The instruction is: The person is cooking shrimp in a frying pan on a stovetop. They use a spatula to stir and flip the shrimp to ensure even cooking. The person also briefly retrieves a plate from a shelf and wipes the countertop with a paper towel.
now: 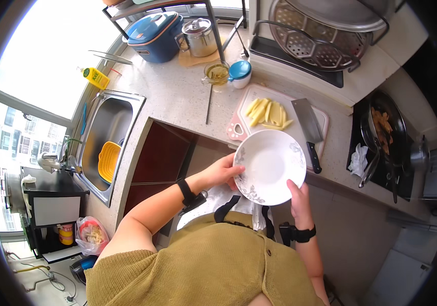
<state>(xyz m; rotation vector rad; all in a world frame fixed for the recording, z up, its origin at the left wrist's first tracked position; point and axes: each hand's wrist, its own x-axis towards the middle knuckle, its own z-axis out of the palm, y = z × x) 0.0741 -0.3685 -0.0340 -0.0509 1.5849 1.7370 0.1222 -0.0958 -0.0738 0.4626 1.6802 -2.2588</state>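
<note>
A white plate [268, 164] with a grey leaf pattern is held between my two hands, its face turned up. My left hand [224, 171] grips the left rim, thumb on top. On the lower right rim lies the thumb of my right hand [298, 199], its fingers mostly hidden underneath. Just beyond the plate, a pale cutting board with pink edges [254, 95] rests on the counter. It carries a pile of pale yellow cut strips [268, 113] and a cleaver [308, 122] with a black handle. The plate's far edge overlaps the board's near edge in view.
To the right, a frying pan [392, 111] with brown food sits on the stove beside crumpled white paper [358, 160]. A glass cup [217, 72], a blue-lidded container [240, 72] and a thin rod [209, 105] stand or lie behind. At left, the sink [120, 111] holds a yellow basket [108, 160].
</note>
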